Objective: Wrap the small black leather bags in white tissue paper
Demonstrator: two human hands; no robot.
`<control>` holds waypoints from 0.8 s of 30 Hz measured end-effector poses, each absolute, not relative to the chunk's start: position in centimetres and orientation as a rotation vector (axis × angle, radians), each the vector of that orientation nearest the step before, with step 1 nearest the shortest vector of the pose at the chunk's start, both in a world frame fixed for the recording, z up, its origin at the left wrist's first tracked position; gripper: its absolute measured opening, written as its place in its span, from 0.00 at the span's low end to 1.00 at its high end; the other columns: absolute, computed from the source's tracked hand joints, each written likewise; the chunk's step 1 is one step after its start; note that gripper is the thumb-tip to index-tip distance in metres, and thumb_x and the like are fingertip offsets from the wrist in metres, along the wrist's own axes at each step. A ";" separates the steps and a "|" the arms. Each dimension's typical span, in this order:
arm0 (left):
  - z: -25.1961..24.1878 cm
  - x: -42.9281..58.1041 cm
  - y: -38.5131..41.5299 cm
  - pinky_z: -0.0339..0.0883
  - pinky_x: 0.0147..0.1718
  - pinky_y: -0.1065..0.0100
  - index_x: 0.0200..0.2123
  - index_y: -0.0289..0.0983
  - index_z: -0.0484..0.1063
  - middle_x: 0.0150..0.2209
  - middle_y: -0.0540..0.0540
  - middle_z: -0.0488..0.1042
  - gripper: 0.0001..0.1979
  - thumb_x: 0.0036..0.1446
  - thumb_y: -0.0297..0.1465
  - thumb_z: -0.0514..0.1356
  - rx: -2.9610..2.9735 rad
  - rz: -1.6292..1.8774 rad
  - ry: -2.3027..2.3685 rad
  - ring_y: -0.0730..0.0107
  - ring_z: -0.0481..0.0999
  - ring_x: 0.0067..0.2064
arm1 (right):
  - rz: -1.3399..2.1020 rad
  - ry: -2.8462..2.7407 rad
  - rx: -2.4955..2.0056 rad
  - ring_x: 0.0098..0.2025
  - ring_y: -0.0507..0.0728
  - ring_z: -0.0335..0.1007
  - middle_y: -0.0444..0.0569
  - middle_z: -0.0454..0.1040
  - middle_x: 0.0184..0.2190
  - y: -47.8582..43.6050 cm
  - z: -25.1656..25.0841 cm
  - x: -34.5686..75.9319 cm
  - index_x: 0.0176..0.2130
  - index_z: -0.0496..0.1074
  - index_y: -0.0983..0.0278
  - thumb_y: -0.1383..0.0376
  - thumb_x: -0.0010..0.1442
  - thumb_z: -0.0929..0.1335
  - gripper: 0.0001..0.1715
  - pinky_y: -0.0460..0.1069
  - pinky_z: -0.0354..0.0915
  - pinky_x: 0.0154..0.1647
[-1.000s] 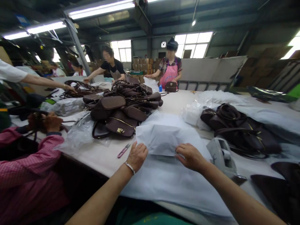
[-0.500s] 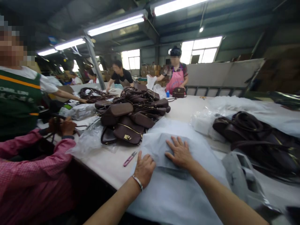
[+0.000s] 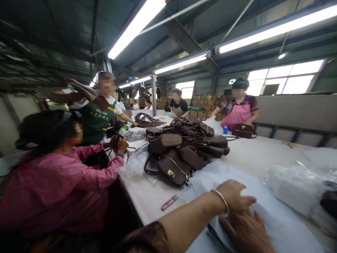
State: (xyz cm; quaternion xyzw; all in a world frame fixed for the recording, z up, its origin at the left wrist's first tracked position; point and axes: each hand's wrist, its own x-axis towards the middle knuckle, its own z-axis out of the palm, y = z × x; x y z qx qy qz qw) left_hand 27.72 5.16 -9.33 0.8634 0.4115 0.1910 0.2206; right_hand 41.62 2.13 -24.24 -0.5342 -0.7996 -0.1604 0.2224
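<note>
Fingers of the left hand (image 3: 233, 196), one bracelet (image 3: 223, 202) at its wrist, stretch forward apart, crossing above the right hand (image 3: 250, 233). Of the right, thumb and one finger show apart; the left hides the rest, so whether they grip cannot be told. One white sheet (image 3: 223, 175) lies under and around both hands, spreading beyond the fingertips. One dark strip (image 3: 217, 236) shows just beside the right thumb. One pair of pink snips (image 3: 170, 203) lies near the sheet; the brown bags (image 3: 175, 167) heaped beyond overlap too much to count.
</note>
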 end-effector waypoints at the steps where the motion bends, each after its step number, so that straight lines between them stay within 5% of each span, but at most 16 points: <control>1: -10.2 28.1 5.9 0.55 0.66 0.49 0.66 0.30 0.61 0.66 0.29 0.61 0.38 0.63 0.52 0.51 2.347 0.507 1.215 0.47 0.58 0.69 | -0.437 -2.216 -1.481 0.66 0.79 0.53 0.58 0.70 0.60 1.8 -23.7 41.4 0.55 0.75 0.54 0.42 0.60 0.65 0.31 0.78 0.51 0.58; 4: -12.9 27.4 7.0 0.43 0.67 0.35 0.70 0.33 0.51 0.72 0.32 0.47 0.40 0.65 0.54 0.44 2.260 0.392 1.430 0.43 0.45 0.72 | -0.402 -2.226 -1.531 0.68 0.79 0.50 0.59 0.61 0.66 0.6 -21.6 40.8 0.62 0.69 0.55 0.43 0.61 0.65 0.35 0.78 0.51 0.58; 6: -14.6 25.9 7.3 0.40 0.68 0.37 0.71 0.36 0.49 0.73 0.37 0.45 0.37 0.67 0.52 0.40 2.264 0.361 1.526 0.46 0.44 0.73 | -0.376 -2.259 -1.554 0.68 0.78 0.49 0.60 0.57 0.68 0.0 -20.4 40.4 0.65 0.65 0.56 0.44 0.62 0.65 0.38 0.77 0.50 0.60; 10: -17.3 21.9 7.5 0.42 0.67 0.37 0.71 0.41 0.46 0.73 0.42 0.48 0.32 0.69 0.48 0.36 2.352 0.359 1.614 0.52 0.47 0.72 | -0.292 -2.290 -1.634 0.69 0.78 0.46 0.59 0.52 0.70 -0.4 -18.9 40.2 0.68 0.59 0.53 0.43 0.63 0.66 0.41 0.76 0.46 0.61; 13: -18.4 18.4 6.9 0.42 0.65 0.34 0.68 0.44 0.55 0.70 0.42 0.55 0.29 0.68 0.47 0.46 2.407 0.258 1.656 0.48 0.52 0.71 | -0.237 -2.295 -1.665 0.69 0.77 0.44 0.58 0.51 0.71 -0.7 -18.3 40.1 0.68 0.59 0.52 0.43 0.63 0.65 0.40 0.76 0.44 0.62; 17: -18.7 14.4 5.4 0.49 0.66 0.48 0.61 0.42 0.65 0.64 0.40 0.66 0.28 0.58 0.39 0.62 2.381 0.230 1.714 0.51 0.60 0.67 | -0.198 -2.304 -1.691 0.70 0.77 0.43 0.58 0.50 0.71 -0.8 -18.0 40.0 0.68 0.59 0.52 0.42 0.63 0.65 0.40 0.75 0.43 0.63; 24: -19.0 14.1 6.5 0.67 0.50 0.66 0.55 0.35 0.71 0.48 0.38 0.79 0.23 0.65 0.43 0.53 2.059 0.349 1.910 0.58 0.78 0.51 | -0.162 -2.324 -1.749 0.71 0.77 0.41 0.57 0.48 0.72 -0.9 -17.6 40.0 0.70 0.57 0.52 0.41 0.64 0.64 0.41 0.76 0.42 0.63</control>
